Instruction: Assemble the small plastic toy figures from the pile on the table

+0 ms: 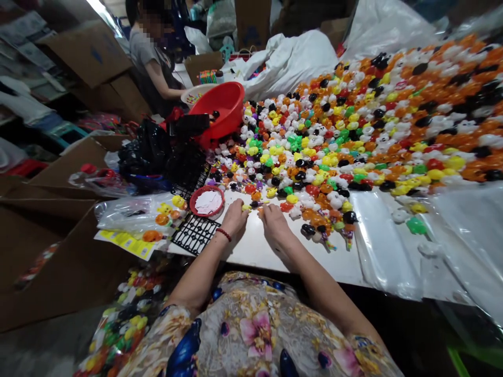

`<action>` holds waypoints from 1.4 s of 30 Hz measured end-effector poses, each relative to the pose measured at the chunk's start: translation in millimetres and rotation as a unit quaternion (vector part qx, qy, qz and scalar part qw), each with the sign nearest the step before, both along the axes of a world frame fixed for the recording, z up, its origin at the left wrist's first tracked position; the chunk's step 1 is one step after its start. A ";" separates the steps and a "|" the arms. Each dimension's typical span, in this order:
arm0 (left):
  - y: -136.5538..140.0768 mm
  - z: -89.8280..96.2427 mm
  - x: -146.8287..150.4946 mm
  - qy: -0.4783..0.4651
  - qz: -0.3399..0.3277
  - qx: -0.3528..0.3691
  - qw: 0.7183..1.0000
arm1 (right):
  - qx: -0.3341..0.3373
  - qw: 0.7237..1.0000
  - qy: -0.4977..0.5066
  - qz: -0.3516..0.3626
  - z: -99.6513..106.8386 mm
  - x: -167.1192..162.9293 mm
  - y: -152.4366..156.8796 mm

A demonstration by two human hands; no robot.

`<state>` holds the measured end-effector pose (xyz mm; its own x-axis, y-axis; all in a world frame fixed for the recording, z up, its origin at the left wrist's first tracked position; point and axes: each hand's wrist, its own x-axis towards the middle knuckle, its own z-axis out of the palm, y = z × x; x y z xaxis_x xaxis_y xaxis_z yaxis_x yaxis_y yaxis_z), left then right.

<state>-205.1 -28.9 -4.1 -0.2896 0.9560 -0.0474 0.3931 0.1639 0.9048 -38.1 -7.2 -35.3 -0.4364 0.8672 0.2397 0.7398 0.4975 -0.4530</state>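
Observation:
Both hands rest close together at the front of the white table (251,243). My left hand (234,219), with a red bead bracelet (223,234) at the wrist, is closed in a pinch, and a small yellow plastic toy (245,208) shows at its fingertips. My right hand (275,224) is closed too, with a bit of orange at its fingertips; the fingers mostly hide what is there. Just beyond the hands begins a large heap of small plastic figures (298,141) in white, orange, yellow, black, green and red.
A red basket (208,202) of white paper slips stands left, by a black plastic grid (195,234). Clear plastic bags (383,243) lie right. A large red basin (223,112) tilts at the back. Beyond, a person (155,68) works. Cardboard boxes (58,251) stand left.

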 end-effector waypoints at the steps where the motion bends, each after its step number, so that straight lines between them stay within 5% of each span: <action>1: -2.8 1.4 -0.1 -0.053 0.010 0.001 0.999 | -0.009 0.999 0.039 -0.010 -0.9 6.2 -5.0; 5: -18.9 3.4 9.3 -0.290 0.031 -0.017 0.956 | -0.053 0.979 0.193 -0.035 6.1 30.2 -33.0; 9: -35.9 7.7 27.2 -0.477 -0.006 -0.094 0.874 | -0.103 0.959 0.259 -0.046 22.0 44.2 -62.4; 13: -44.4 16.2 45.1 -0.539 0.008 -0.096 0.837 | -0.100 0.957 0.269 -0.037 30.4 47.8 -82.8; 32: -60.2 14.9 67.8 -0.522 -0.038 -0.089 0.847 | 0.005 0.970 0.242 -0.037 28.9 63.4 -95.6; 38: -64.9 18.1 68.0 -0.406 -0.084 -0.079 0.907 | -0.060 0.959 0.267 -0.077 39.1 67.7 -95.3; 42: -68.8 20.0 70.8 -0.413 -0.130 -0.100 0.896 | -0.116 0.946 0.296 -0.057 45.5 67.9 -97.0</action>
